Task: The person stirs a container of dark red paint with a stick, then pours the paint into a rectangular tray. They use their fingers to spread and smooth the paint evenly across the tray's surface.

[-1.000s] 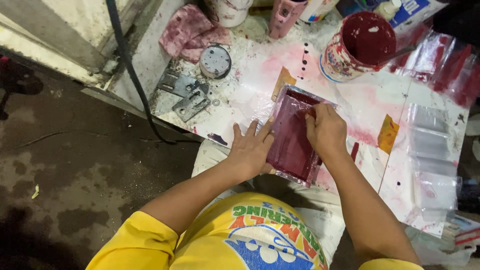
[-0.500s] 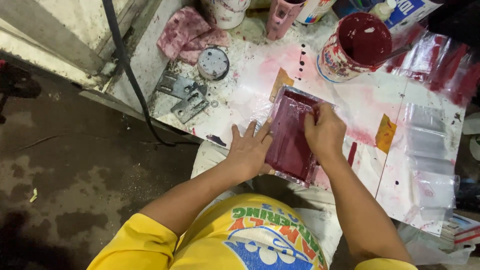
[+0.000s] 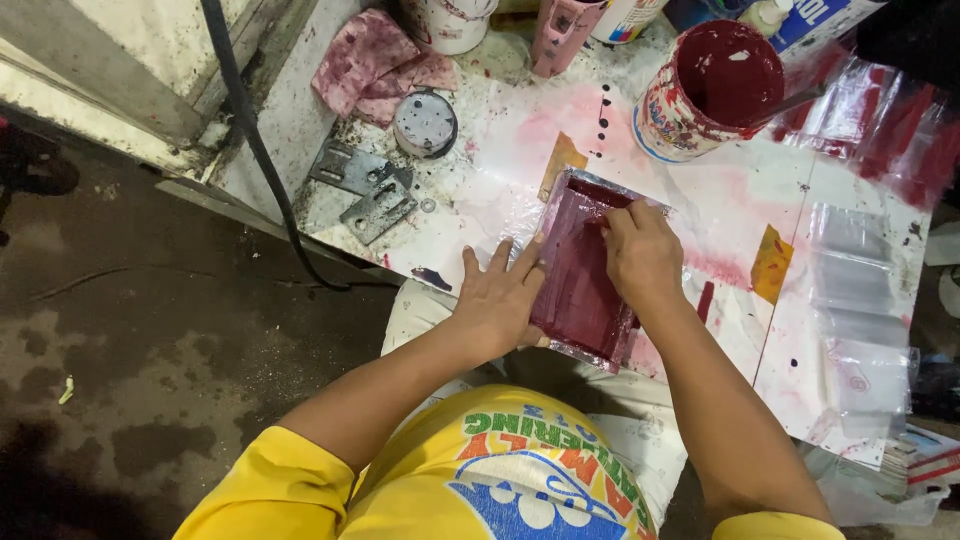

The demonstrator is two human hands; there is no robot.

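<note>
The left hand (image 3: 497, 300) lay flat with its fingers spread, palm down on the left edge of a rectangular frame (image 3: 583, 275) coated in dark red paint, pinning it to the bench (image 3: 500, 170). The right hand (image 3: 643, 258) rested on top of the frame near its upper right part, fingers curled down and pressed against the red surface; whether it pinched some small tool underneath could not be told. The frame sat tilted on the paint-stained white bench, directly before the person, its lower end near the bench edge and just above the yellow shirt (image 3: 500, 480).

Just beside the frame's upper left corner lay a small tan scrap (image 3: 563, 160), and to the right of the right hand another yellow-orange scrap (image 3: 772, 263) stuck to the bench. Farther up stood an open can (image 3: 712, 88) filled with dark red paint, with a stick leaning in it. Clear plastic bags (image 3: 860, 290) lay in a column along the right side of the bench, some smeared red near the top. To the upper left sat a round metal lid (image 3: 425, 122), a pink-stained rag (image 3: 365, 62), and two grey metal brackets (image 3: 362, 190). A black cable (image 3: 255, 150) ran down the left edge of the bench toward the dark, blotched floor (image 3: 130, 350).
</note>
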